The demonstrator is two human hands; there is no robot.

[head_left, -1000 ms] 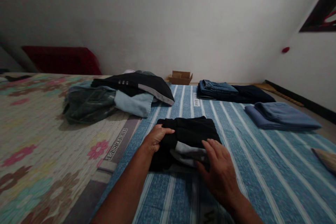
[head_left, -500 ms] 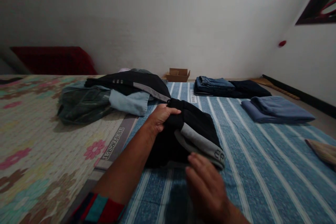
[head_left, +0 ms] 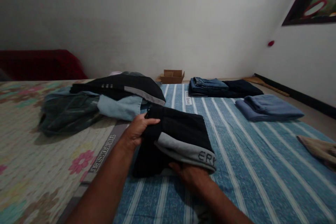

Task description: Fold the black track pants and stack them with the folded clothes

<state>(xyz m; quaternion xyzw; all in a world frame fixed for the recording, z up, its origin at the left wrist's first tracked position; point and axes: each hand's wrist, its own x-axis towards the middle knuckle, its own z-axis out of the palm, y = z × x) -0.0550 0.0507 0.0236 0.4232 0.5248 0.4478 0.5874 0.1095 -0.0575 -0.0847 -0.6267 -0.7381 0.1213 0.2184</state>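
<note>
Folded black trousers [head_left: 181, 120] with a grey side stripe and dark letters lie on the blue striped cloth in front of me. My left hand [head_left: 138, 129] is closed on their left end, its thumb on top of the fabric. At the near edge, below the lettered stripe, my right hand [head_left: 193, 175] reaches in under the upper fold. Its thumb shows at the left, but the fabric hides the other fingers.
Unfolded clothes [head_left: 118, 87] are heaped at the left, beyond my left hand. Folded jeans [head_left: 210, 84] lie at the back, and folded blue-grey trousers [head_left: 270, 106] at the right. A beige garment [head_left: 315, 148] is at the right edge. A cardboard box [head_left: 172, 76] stands by the wall.
My right hand has gone from hovering flat near the trousers to reaching under their upper fold. My left hand keeps its grip, and the trousers lie flatter with more letters showing. The view has shifted.
</note>
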